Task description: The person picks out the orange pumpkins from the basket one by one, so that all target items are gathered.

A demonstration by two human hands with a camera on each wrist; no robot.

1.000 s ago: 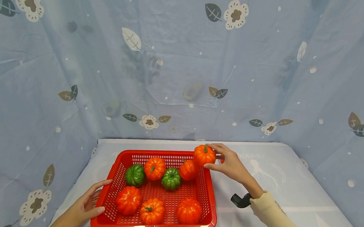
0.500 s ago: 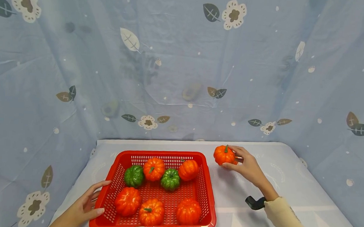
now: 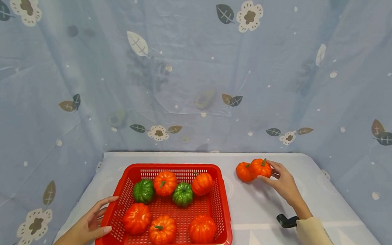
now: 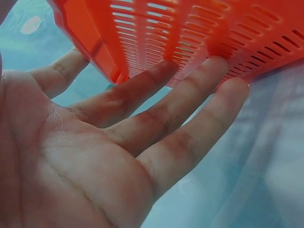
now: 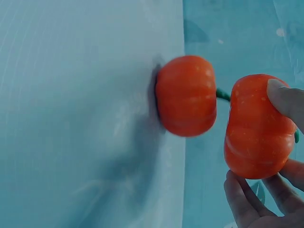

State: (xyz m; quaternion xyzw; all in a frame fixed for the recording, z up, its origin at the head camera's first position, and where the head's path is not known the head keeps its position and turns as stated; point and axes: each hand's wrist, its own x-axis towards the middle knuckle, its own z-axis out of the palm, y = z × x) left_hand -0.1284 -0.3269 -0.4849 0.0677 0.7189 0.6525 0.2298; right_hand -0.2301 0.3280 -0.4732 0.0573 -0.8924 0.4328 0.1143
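My right hand (image 3: 284, 182) grips an orange pumpkin (image 3: 259, 168) between thumb and fingers. In the right wrist view this pumpkin (image 5: 259, 128) hangs above the tabletop, its green stem partly behind the thumb. Behind and left of it, a second orange pumpkin (image 5: 186, 96) rests on the table. My left hand (image 3: 89, 220) lies at the left side of a red plastic basket (image 3: 225, 216). The left wrist view has its fingers extended, fingertips against the slotted basket wall (image 4: 199, 33).
Inside the basket are two green pumpkins, one of them (image 3: 183, 194) near the middle, and several orange ones, such as this pumpkin (image 3: 202, 229) at front right. A pale cloth covers the table (image 3: 244, 210). A patterned blue curtain (image 3: 185, 81) hangs behind.
The right hand has carried the orange pumpkin from above the basket's back right corner to the right, over the table. The pumpkin on the table now shows beside it. The left hand stays put.
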